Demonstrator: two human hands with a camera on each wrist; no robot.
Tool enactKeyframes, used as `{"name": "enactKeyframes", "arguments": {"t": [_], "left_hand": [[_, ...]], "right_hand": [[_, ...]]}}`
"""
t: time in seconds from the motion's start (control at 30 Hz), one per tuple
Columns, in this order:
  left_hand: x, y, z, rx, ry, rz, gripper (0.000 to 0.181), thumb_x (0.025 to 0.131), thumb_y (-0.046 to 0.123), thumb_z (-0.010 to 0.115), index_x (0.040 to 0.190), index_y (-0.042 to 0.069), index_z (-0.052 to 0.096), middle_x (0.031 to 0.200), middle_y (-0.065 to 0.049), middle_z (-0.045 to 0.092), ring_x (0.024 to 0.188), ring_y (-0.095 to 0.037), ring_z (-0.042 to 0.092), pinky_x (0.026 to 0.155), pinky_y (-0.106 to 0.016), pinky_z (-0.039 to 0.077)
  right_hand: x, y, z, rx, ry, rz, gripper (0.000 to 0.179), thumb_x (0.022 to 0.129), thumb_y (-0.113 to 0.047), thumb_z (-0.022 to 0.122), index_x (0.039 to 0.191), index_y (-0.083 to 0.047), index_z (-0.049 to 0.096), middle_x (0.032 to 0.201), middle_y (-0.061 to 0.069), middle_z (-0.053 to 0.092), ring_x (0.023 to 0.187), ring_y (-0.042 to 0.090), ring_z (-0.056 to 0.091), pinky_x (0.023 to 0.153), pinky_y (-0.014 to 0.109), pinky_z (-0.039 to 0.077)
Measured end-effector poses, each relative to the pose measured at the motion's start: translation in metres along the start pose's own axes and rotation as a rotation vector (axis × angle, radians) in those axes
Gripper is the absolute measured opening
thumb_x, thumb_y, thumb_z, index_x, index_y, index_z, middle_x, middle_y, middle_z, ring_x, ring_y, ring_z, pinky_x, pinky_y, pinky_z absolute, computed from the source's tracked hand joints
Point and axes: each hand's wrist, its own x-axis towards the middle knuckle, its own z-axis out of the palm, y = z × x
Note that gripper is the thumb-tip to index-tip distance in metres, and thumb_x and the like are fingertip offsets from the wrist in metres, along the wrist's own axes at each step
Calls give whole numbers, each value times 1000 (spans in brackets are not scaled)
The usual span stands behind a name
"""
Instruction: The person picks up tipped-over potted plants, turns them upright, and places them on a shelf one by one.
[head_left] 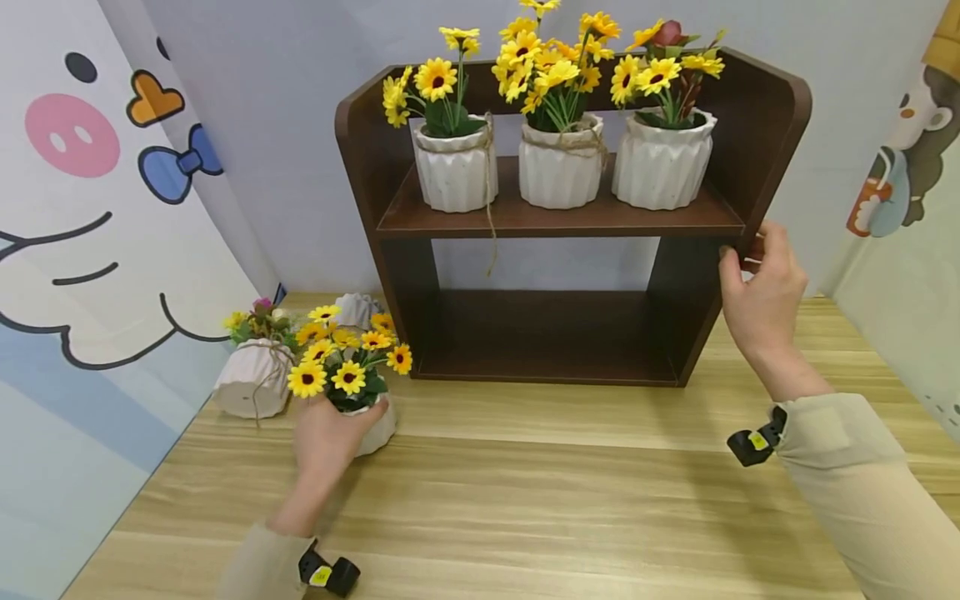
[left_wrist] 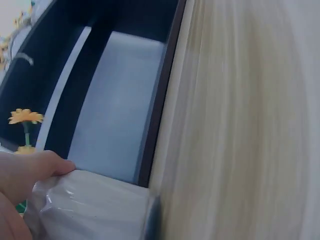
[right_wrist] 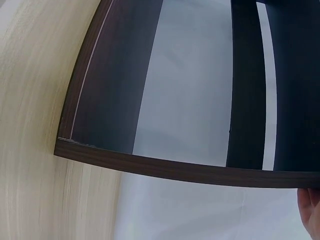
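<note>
My left hand [head_left: 330, 437] grips a white fluted flowerpot [head_left: 378, 429] with yellow artificial flowers [head_left: 348, 375], its thumb at the rim. In the left wrist view the pot's white side [left_wrist: 95, 207] shows beside that thumb, close over the wooden table. At the right, my right hand [head_left: 768, 287] holds the side panel of a dark brown two-tier shelf [head_left: 555, 232], thumb at the front edge and fingers partly hidden behind it. The right wrist view catches only the fingers [right_wrist: 309, 207] at that panel's edge. Three white pots of flowers [head_left: 561, 171] stand on the upper tier.
Left of the shelf, another white pot [head_left: 251, 379] with mixed flowers lies tipped on the wooden table [head_left: 570, 500]. A greyish-white pot [head_left: 356, 310] sits behind the held flowers. Twine [head_left: 491, 242] dangles from the upper tier. Cartoon-printed curtains [head_left: 112, 208] border the table.
</note>
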Motion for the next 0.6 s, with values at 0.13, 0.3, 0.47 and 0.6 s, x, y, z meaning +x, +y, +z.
{"name": "enactKeyframes", "arguments": {"t": [0.13,0.3,0.47,0.6], "left_hand": [[-8,11,0,14,-111,8,81,67,40,76,122,-11,46,118,-30,49,105,-44,51,84,-52,43],[-14,24,5,4,-182,25,82,66,44,76,120,-10,47,117,-29,53,104,-42,54,82,-50,44],[-17,41,13,-1,-192,57,87,64,45,77,123,-10,45,118,-28,54,104,-41,54,83,-49,45],[-19,55,21,-47,-198,83,84,61,43,79,120,-8,48,116,-26,55,102,-38,57,81,-47,47]], "right_hand": [[0,0,-1,-8,-8,-2,28,87,-15,53,109,2,54,94,20,63,72,-26,38,65,2,33],[-1,1,-1,-9,-25,1,28,87,-17,55,109,1,55,94,20,63,72,-25,39,65,1,34],[-2,1,-2,0,-38,20,29,88,-18,56,112,-2,56,97,17,64,76,-17,46,67,2,35],[-2,1,-4,10,-34,16,30,89,-19,54,115,-4,56,100,15,63,79,-13,49,67,3,36]]}}
